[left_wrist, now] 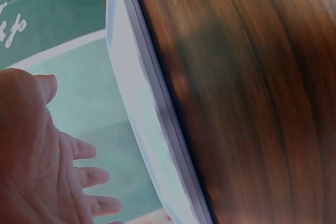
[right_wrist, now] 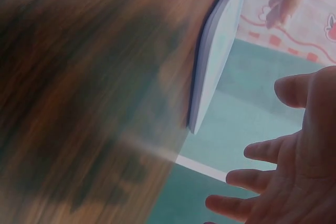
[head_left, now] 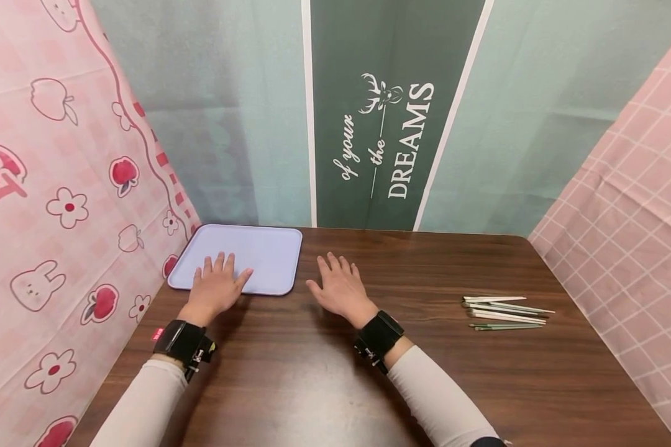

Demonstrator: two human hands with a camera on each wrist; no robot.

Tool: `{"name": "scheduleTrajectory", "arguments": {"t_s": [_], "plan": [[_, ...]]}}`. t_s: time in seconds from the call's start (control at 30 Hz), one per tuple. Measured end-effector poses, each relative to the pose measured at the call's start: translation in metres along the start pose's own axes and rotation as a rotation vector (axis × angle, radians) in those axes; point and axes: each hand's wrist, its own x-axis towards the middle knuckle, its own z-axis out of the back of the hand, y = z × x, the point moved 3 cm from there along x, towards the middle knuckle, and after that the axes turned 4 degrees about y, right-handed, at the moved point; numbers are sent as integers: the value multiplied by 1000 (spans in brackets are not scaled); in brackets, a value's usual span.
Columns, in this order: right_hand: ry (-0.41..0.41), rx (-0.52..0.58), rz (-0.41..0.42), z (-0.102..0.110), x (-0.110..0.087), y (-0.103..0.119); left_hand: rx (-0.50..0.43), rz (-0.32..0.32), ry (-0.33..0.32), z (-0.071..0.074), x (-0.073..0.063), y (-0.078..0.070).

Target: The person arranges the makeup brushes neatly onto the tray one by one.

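Note:
My left hand [head_left: 217, 288] hovers over the near edge of a pale lavender tray [head_left: 268, 257], its fingers spread and straight. In the left wrist view, a gap shows between the left hand [left_wrist: 47, 166] and the tray [left_wrist: 139, 93]. To the right of the tray, my right hand [head_left: 342, 288] is held above the brown table with fingers extended and nothing in it. The right wrist view shows the right hand [right_wrist: 294, 166] apart from the tabletop. Several slim paintbrushes [head_left: 506, 313], white and green, lie in a loose bunch at the table's right, away from both hands.
The dark wood-grain table [head_left: 324, 372] ends at a green curtain [head_left: 363, 211] behind it. A pink patterned cloth [head_left: 89, 261] hangs along the left side, near the tray. Another pink checked cloth [head_left: 620, 248] borders the right side.

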Motion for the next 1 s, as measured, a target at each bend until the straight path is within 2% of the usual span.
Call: {"name": "scheduleTrajectory", "arguments": {"t_s": [0.3,0.53,0.8,1.0], "plan": [[13,-26,5,-6,14,15,-19,37,-3,6,8,32],[27,-16,-3,-9,23,25,7,75,-18,11,16,52],[66,-19,-33,-15,33,33,-20,121,43,9,25,75],[72,-32,-49,-22,42,40,-32,156,44,6,31,88]]}}
